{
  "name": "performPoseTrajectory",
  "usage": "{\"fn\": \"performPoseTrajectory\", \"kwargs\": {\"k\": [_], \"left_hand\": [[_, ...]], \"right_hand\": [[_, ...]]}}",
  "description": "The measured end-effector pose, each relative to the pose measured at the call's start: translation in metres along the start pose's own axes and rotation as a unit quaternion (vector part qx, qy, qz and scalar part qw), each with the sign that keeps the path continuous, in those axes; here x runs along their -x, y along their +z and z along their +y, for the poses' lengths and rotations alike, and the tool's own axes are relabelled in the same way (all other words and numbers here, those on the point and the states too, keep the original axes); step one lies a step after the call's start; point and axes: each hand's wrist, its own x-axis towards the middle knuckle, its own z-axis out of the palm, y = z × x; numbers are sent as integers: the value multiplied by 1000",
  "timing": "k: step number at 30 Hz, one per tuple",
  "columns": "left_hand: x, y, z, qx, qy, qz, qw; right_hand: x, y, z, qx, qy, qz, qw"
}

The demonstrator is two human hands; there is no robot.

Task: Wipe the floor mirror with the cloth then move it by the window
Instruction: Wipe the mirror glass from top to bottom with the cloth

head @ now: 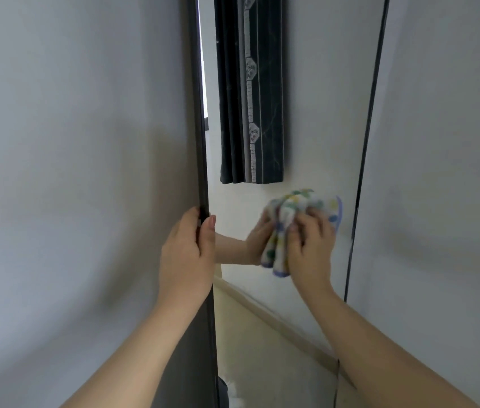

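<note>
No readable text, label, brand, number or sign shows anywhere.

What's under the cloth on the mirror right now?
The cloth, bunched in the right hand, presses on the mirror glass. The patch beneath it is covered.

The cloth (297,207) is white with green, yellow and blue motifs, possibly floral, and a blue-violet edge. The mirror (306,128) has a thin black frame. At twelve o'clock it reflects a dark curtain (232,113) with a grey patterned stripe. The wall (71,142) is pale grey.
</note>
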Motion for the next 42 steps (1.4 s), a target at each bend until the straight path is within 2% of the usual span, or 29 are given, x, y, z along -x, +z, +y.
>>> {"fn": "performPoseTrajectory", "kwargs": {"k": [2,3,4,7,8,9,10,11,13,14,16,19,21,26,28,31,33,35,39,41,42], "left_hand": [[1,1,-1,2,-4,3,1000],[1,2,-1,3,-4,7,1000],[2,3,-1,2,-6,10,1000],[3,5,-1,-2,-4,15,1000],[2,5,-2,-2,-3,16,1000],[2,5,-3,-3,-4,16,1000],[1,5,-4,-4,-5,15,1000],[1,5,-5,-6,-6,16,1000],[2,4,-6,-8,-4,19,1000],[2,4,-5,-7,-1,20,1000],[3,4,-4,-2,0,20,1000],[5,3,-1,2,4,20,1000],[6,3,1,-1,5,22,1000],[5,0,2,0,-11,10,1000],[5,-1,3,1,-11,10,1000],[7,-2,3,-3,-6,8,1000],[8,-2,4,7,1,5,1000],[7,-3,5,14,4,2,1000],[5,-3,5,11,-9,0,1000],[4,-2,4,14,-13,0,1000],[5,-2,4,17,-15,1,1000]], "right_hand": [[-12,0,8,-11,208,60,976],[-8,3,2,0,238,59,969],[0,4,-6,1,207,41,977],[22,-3,-26,-48,-10,-39,998],[19,-4,-17,-30,-53,-57,997],[11,-3,-3,1,-57,-53,997],[0,-2,17,27,-14,-29,999],[-12,-2,34,34,78,5,996],[-39,-7,52,-12,303,36,952],[-53,-10,54,-57,365,35,929],[-80,-16,54,-129,393,39,910],[-95,-24,52,-147,325,48,933],[-85,-25,65,-111,317,10,942],[-52,-24,105,-101,496,-30,862],[-63,-29,102,-107,494,-17,863],[-86,-38,80,-178,387,5,905],[-91,-41,71,-166,331,-1,929],[-85,-40,74,-120,338,-28,933],[-69,-39,85,-117,420,-50,899],[-63,-33,75,-144,406,-19,902],[-59,-29,63,-144,375,0,916]]}}
